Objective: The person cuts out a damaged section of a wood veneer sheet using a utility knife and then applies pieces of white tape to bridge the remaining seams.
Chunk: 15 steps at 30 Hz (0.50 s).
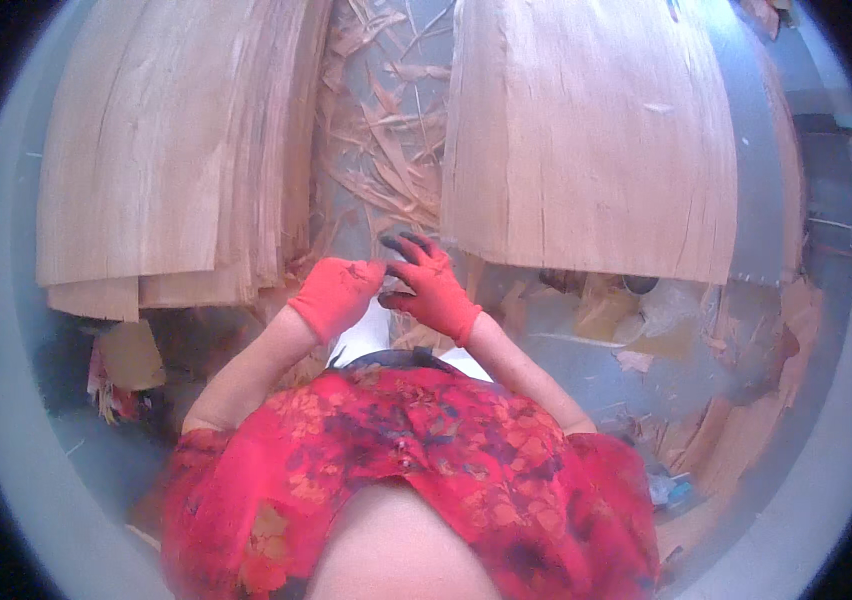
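Just ahead-right, the right wood-sheet stack [586, 140] lies nearest the right hand [436, 288].
Its grip is loosely parted, seemingly empty; left hand [340, 293] curls beside it, hold unclear.

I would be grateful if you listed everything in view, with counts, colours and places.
Left stack of wood sheets: one, pale brown, upper left
Right stack of wood sheets: one, pale brown, upper right
Wood scraps: too many to count, brown, between the stacks and lower right
Clear plastic: one patch, see-through, below the right stack
Floor: one, grey, beneath
Shirt: one, red floral, bottom centre
Gloves: two, orange-red, the right one dark-fingered
Left hand: one, gloved, centre
Right hand: one, gloved, fingers spread, centre
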Each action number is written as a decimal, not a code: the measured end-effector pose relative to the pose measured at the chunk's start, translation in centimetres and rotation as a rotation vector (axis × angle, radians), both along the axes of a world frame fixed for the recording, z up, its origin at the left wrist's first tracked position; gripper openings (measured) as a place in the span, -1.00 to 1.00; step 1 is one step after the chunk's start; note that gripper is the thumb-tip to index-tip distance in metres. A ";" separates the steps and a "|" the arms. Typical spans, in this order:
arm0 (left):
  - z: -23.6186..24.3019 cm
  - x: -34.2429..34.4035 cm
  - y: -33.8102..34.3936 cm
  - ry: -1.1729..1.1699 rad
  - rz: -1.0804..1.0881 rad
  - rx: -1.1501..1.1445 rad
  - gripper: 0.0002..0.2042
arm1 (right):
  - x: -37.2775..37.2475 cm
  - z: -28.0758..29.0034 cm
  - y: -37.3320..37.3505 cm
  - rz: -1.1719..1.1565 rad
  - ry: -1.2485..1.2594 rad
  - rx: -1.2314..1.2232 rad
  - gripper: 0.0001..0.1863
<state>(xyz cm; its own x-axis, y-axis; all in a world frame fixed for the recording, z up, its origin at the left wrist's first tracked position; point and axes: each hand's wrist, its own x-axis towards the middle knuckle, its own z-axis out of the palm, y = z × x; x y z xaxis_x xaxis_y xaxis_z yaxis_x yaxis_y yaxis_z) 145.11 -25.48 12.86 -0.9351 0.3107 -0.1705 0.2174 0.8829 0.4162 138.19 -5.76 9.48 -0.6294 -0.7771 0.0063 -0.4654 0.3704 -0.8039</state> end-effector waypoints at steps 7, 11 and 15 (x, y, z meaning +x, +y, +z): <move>5.1 -4.9 -10.9 0.054 0.067 -0.033 -0.94 | -4.8 -0.8 -13.3 0.088 0.116 -0.092 -0.56; 6.7 -11.3 -14.8 0.193 0.254 0.169 -0.85 | -10.7 0.2 -16.8 0.017 0.268 -0.058 -0.76; 9.0 -19.5 -18.1 0.265 0.490 0.645 -0.40 | -18.0 1.0 -18.6 -0.176 0.199 -0.154 -0.83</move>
<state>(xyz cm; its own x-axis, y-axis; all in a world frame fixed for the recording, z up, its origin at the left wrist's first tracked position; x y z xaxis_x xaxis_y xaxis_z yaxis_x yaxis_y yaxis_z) 125.61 -43.59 21.89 -0.9732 -0.1789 0.1445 0.0337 0.5105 0.8592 120.22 -24.33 10.51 -0.7292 -0.6362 0.2520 -0.5585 0.3405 -0.7564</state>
